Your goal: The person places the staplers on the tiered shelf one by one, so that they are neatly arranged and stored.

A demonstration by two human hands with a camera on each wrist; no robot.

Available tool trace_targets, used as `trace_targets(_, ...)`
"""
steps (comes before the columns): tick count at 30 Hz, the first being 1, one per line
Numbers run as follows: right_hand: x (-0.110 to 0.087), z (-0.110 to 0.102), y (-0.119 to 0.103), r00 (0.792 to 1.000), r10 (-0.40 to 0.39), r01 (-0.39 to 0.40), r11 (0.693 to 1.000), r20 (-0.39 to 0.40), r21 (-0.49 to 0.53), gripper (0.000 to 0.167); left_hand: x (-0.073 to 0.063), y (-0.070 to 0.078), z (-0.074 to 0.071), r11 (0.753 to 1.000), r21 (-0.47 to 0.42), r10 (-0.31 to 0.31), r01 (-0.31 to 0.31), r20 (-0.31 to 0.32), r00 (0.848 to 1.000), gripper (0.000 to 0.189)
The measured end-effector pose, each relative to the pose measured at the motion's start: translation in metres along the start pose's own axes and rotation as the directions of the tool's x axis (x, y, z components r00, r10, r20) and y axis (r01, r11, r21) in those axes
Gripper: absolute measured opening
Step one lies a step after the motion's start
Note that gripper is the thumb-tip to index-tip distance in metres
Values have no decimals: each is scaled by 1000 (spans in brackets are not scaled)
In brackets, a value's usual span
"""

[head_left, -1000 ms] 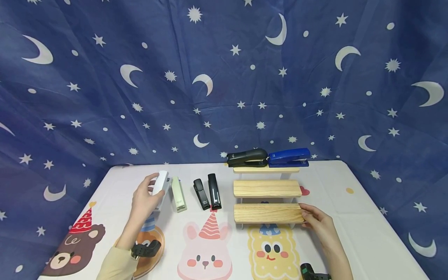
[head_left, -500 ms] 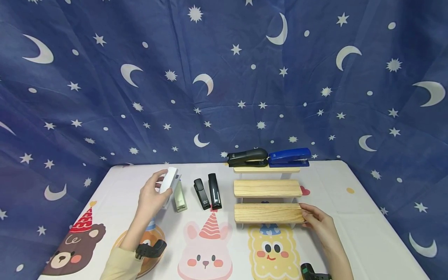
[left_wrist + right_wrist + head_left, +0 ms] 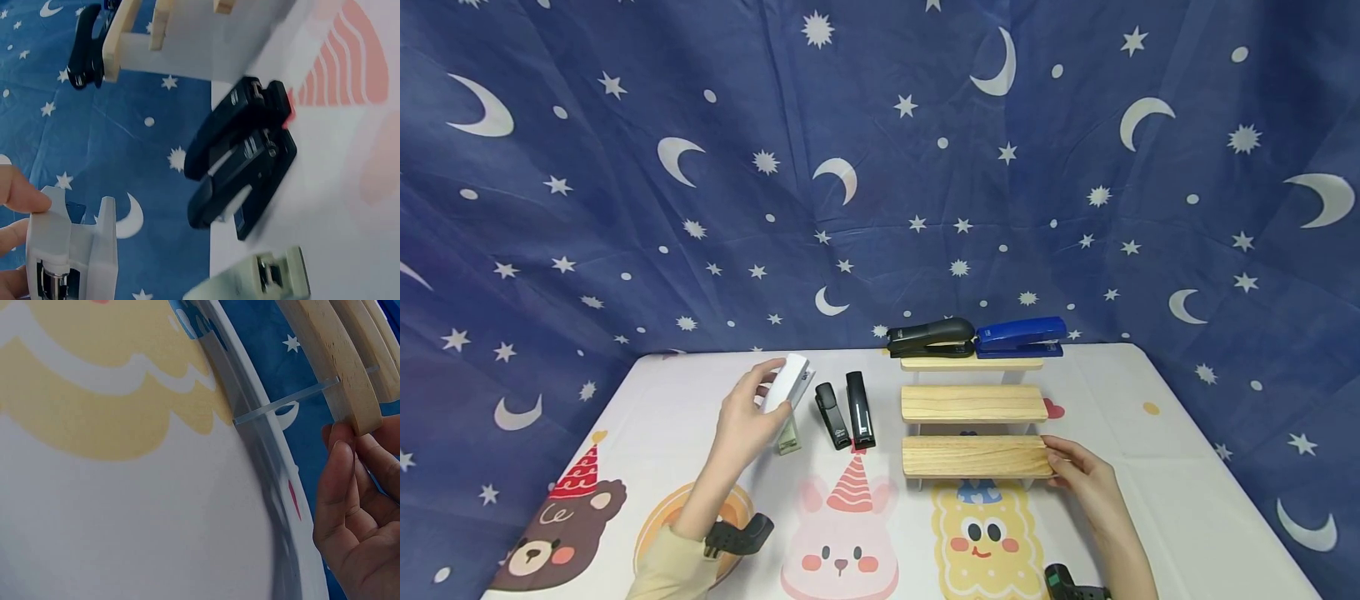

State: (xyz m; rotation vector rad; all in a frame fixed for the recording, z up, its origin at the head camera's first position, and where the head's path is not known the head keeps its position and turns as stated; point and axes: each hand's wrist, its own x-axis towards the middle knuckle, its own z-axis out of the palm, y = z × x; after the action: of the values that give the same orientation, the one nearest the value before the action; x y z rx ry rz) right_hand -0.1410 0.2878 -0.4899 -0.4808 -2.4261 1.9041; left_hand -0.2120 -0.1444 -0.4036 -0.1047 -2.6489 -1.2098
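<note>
My left hand [image 3: 748,421] grips a white stapler [image 3: 787,383] by its sides, held above the table over a pale green stapler [image 3: 788,438] that it partly hides. In the left wrist view the white stapler [image 3: 72,250] shows its metal end, with fingertips along one side. To its right, two black staplers lie side by side: a shorter one [image 3: 832,417] and a longer one [image 3: 860,410]. My right hand [image 3: 1086,479] pinches the right end of the lowest wooden step [image 3: 977,457] of a tiered stand; in the right wrist view thumb and fingers hold that end [image 3: 365,415].
The stand's middle step [image 3: 973,404] carries nothing. On its top step [image 3: 917,364] sit a black stapler [image 3: 931,338] and a blue stapler [image 3: 1019,337], end to end. A starry blue curtain [image 3: 880,208] hangs behind the table [image 3: 1150,500].
My left hand has carried the white stapler rightward and slightly up, from left of the pale green stapler to over it. The right hand stays on the stand's lowest step.
</note>
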Motion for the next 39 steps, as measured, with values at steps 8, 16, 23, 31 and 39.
trace_targets(8, 0, 0, 0, 1000, 15, -15, 1000, 1, -1, 45, -2, 17, 7, 997, 5, 71, -71, 5, 997, 59)
trace_targets(16, 1, 0, 0, 1000, 25, -25, 1000, -2, -9, 45, -3, 31, 16, 992, 0, 124, -124, 15, 992, 59)
trace_targets(23, 1, -1, -1, 999, 35, -35, 999, -8, -20, 44, -4, 46, 24, 986, -4, 165, -165, 44, 985, 59)
trace_targets(31, 0, -1, -1, 999, 29, -29, 999, -14, -33, 44, -7, 62, 34, 974, -23, 226, -225, 77, 971, 57)
trace_targets(39, -1, 0, -2, 1000, 6, -6, 1000, -10, -28, 43, -7, 76, 47, 958, -50, 286, -282, 98, 953, 56)
